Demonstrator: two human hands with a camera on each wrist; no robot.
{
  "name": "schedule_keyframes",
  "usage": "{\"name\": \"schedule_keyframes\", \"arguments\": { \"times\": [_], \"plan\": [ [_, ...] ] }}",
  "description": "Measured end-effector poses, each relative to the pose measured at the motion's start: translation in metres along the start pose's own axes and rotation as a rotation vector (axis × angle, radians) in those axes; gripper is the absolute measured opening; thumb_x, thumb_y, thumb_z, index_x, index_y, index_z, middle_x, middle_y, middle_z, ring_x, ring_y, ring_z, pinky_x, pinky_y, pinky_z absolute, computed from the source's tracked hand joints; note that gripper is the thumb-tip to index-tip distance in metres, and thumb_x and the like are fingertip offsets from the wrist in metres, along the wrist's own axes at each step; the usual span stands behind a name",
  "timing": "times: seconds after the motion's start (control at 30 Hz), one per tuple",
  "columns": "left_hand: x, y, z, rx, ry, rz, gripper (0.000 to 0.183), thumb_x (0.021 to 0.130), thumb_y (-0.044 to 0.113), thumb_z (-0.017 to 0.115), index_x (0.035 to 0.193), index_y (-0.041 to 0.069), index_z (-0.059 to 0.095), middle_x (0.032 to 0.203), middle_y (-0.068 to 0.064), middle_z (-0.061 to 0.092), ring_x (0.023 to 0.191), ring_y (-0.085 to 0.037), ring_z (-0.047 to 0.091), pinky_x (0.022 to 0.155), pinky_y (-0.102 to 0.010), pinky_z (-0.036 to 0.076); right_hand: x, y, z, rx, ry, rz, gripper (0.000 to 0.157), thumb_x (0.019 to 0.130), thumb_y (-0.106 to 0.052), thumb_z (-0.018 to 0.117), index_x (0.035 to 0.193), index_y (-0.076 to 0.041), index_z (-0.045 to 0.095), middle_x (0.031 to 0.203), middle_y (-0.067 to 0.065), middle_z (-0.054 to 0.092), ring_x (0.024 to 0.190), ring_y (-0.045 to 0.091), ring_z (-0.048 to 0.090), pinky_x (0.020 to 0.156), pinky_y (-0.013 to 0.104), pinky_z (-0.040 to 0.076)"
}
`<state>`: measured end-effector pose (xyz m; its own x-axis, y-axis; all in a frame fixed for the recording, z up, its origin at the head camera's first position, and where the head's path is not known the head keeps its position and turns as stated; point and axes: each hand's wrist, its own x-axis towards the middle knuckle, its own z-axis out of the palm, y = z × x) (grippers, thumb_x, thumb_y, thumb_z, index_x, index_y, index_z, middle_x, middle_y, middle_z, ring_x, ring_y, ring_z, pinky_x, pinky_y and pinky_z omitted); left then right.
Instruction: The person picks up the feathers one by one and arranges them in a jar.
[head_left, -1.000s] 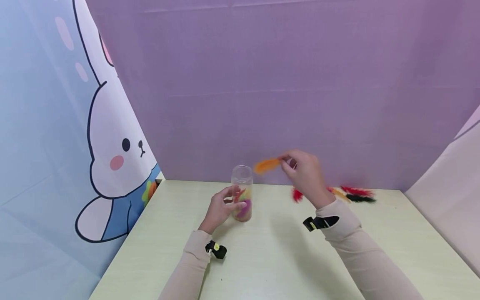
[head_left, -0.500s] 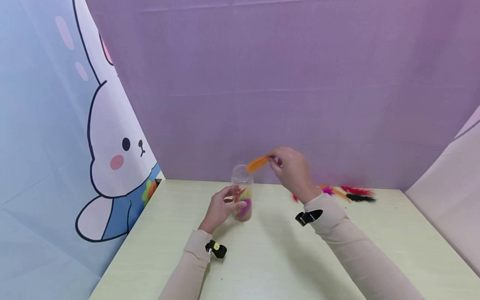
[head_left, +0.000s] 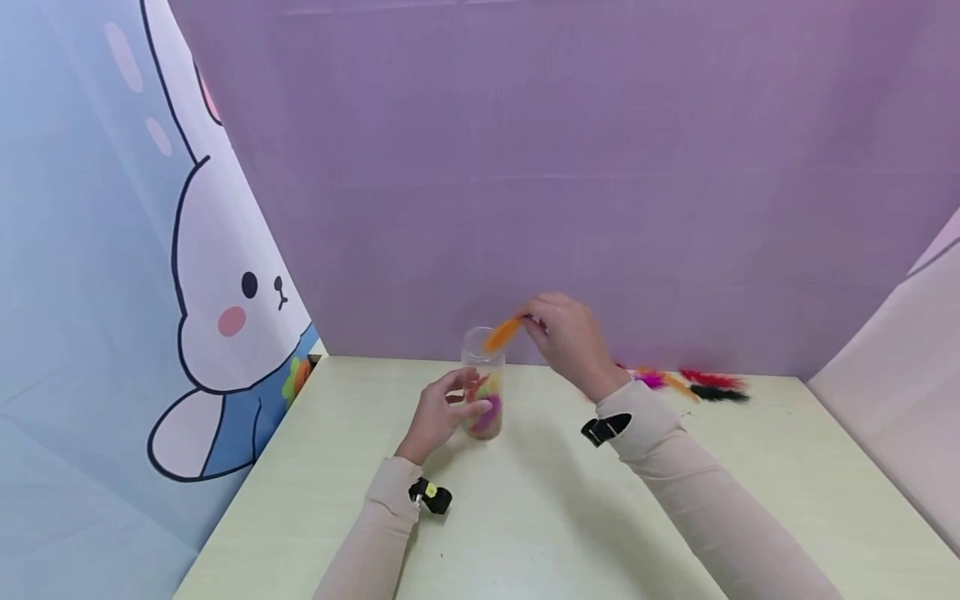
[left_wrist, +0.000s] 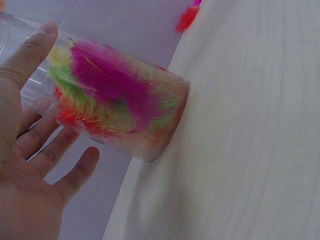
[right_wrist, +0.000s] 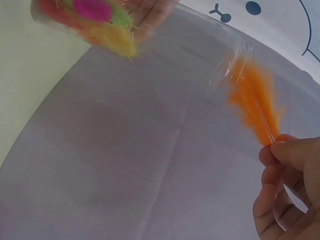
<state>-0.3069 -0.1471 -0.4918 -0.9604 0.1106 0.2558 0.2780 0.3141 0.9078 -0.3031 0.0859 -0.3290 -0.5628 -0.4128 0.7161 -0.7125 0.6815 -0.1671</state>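
A clear jar stands upright on the table, its lower part filled with magenta, green, yellow and red feathers. My left hand holds the jar from the left, thumb on the near side and fingers behind it. Above the jar's open mouth, my right hand pinches an orange feather by its quill between thumb and fingertip. The feather's soft tip slants down at the rim, and in the right wrist view it overlaps the mouth.
Loose feathers lie at the table's back right: a magenta one, a red one, a black one and an orange-yellow one. A purple cloth hangs behind the table.
My right hand has moved left with the orange feather, from beside the jar to its mouth, and the feather has tilted more downward. The left hand stays on the jar.
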Motion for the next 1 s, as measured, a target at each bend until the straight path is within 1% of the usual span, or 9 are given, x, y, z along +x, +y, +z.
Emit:
{"name": "schedule_keyframes", "arguments": {
  "times": [0.1, 0.3, 0.57, 0.73, 0.87, 1.0],
  "plan": [
    [0.001, 0.000, 0.000, 0.004, 0.003, -0.002, 0.071, 0.079, 0.037, 0.088, 0.140, 0.012, 0.061, 0.129, -0.001, 0.070, 0.124, -0.023, 0.062, 0.106, -0.046, 0.055, 0.002, -0.001, 0.002, -0.008, -0.025, -0.020, 0.006, 0.093, -0.009, 0.075, 0.097, -0.009, 0.078, 0.093, 0.004, 0.076, 0.084, 0.024, 0.067, 0.079, 0.039, 0.061],
    [0.001, 0.000, 0.000, 0.010, 0.006, -0.002, 0.064, 0.079, 0.037, 0.088, 0.136, 0.020, 0.064, 0.127, 0.003, 0.071, 0.123, -0.020, 0.063, 0.105, -0.044, 0.055, 0.004, -0.001, 0.008, -0.013, -0.075, -0.045, 0.005, 0.093, -0.010, 0.074, 0.096, -0.012, 0.078, 0.094, 0.002, 0.075, 0.088, 0.022, 0.068, 0.081, 0.039, 0.061],
    [0.002, 0.000, -0.001, 0.003, 0.004, -0.002, 0.065, 0.078, 0.037, 0.089, 0.136, 0.019, 0.065, 0.126, 0.000, 0.071, 0.123, -0.021, 0.063, 0.104, -0.044, 0.056, 0.006, -0.004, 0.014, -0.024, -0.127, -0.065, 0.005, 0.093, -0.010, 0.075, 0.095, -0.013, 0.078, 0.097, 0.001, 0.075, 0.093, 0.022, 0.069, 0.083, 0.039, 0.062],
    [0.002, -0.001, 0.000, 0.008, 0.006, -0.005, 0.065, 0.078, 0.039, 0.089, 0.135, 0.019, 0.065, 0.126, 0.001, 0.071, 0.123, -0.022, 0.063, 0.104, -0.044, 0.056, 0.006, -0.006, 0.016, -0.022, -0.150, -0.071, 0.006, 0.093, -0.010, 0.075, 0.098, -0.013, 0.078, 0.099, 0.002, 0.074, 0.093, 0.022, 0.069, 0.084, 0.039, 0.062],
    [0.001, -0.001, -0.001, 0.012, 0.009, 0.004, 0.064, 0.079, 0.039, 0.088, 0.135, 0.019, 0.065, 0.127, 0.000, 0.071, 0.123, -0.023, 0.064, 0.103, -0.044, 0.057, 0.005, -0.007, 0.017, -0.009, -0.149, -0.066, 0.006, 0.094, -0.010, 0.074, 0.099, -0.012, 0.077, 0.098, 0.002, 0.074, 0.091, 0.022, 0.069, 0.084, 0.039, 0.062],
    [0.001, -0.001, 0.000, 0.001, 0.011, 0.012, 0.065, 0.078, 0.037, 0.089, 0.136, 0.018, 0.064, 0.127, -0.001, 0.072, 0.122, -0.023, 0.064, 0.103, -0.044, 0.057, 0.003, -0.005, 0.019, 0.011, -0.124, -0.063, 0.007, 0.093, -0.011, 0.075, 0.100, -0.012, 0.078, 0.095, 0.001, 0.073, 0.088, 0.021, 0.068, 0.080, 0.038, 0.062]
  ]
}}
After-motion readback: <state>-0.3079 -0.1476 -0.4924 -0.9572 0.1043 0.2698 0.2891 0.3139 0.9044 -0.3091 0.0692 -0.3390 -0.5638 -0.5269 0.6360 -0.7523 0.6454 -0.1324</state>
